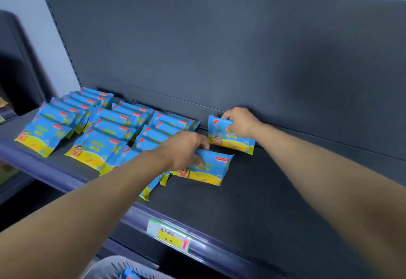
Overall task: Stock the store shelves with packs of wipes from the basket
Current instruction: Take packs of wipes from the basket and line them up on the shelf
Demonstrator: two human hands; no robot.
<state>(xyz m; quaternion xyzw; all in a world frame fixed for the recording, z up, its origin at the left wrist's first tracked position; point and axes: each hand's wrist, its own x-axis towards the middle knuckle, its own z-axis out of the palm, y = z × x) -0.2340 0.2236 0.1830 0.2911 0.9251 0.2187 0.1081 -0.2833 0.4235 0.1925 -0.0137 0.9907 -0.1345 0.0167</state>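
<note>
basket: grey basket (114,266) at the bottom edge, below the shelf; the blue shape (128,275) inside it is probably another pack of wipes, but it is blurred and cut off.
price label: yellow and white price label (169,236) on the front rail (219,250) of the shelf, print too blurred to read.
shelf: dark shelf (274,201) carrying all the packs.
left hand: left hand (186,150) reaches over the shelf, fingers and thumb curled round the top edge of the front pack (214,168).
front pack: blue and yellow, lying tilted on the shelf just right of the rows.
right hand: right hand (240,122) is further back, fingers clamped on the top edge of the rear pack (230,141).
rear pack: standing upright near the foot of the back panel, just behind the front pack.
stocked packs: stocked packs (98,129) lean overlapped in three rows on the left half of the shelf, running front to back.
back panel: dark grey back panel (219,48) rising behind everything.
</note>
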